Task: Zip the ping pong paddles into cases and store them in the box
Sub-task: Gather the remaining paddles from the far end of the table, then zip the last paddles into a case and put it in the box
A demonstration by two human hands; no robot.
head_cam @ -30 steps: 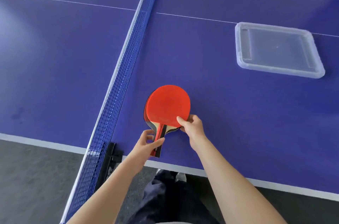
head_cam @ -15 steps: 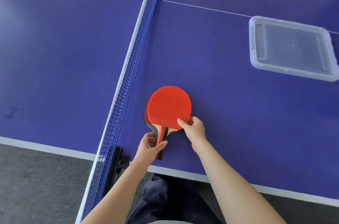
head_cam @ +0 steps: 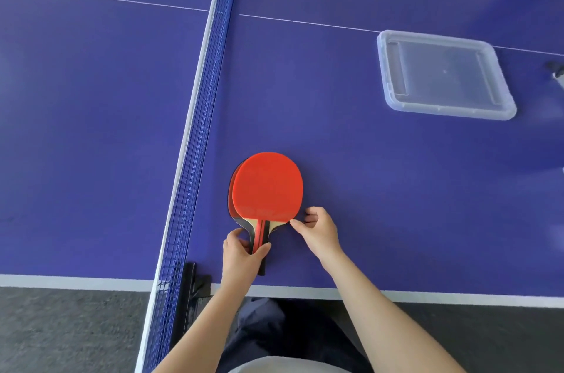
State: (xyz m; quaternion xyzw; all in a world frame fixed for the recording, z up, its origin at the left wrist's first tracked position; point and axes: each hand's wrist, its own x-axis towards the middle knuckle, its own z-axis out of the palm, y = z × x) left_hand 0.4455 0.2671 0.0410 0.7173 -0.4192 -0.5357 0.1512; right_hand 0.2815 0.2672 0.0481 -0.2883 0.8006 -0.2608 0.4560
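At lower centre beside the net (head_cam: pixel 198 128), the stacked paddles (head_cam: pixel 268 186) seem light and stiff, best held by their handles, which the left hand (head_cam: pixel 244 253) grips; the right hand (head_cam: pixel 317 229) pinches the blade's edge.

Blue net (head_cam: pixel 198 140) across purple table (head_cam: pixel 91 128); grey floor (head_cam: pixel 61 327) below

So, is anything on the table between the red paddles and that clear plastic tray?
Nothing visible lies on the blue table between the stacked paddles and the clear plastic tray; the net runs on the paddles' other side.
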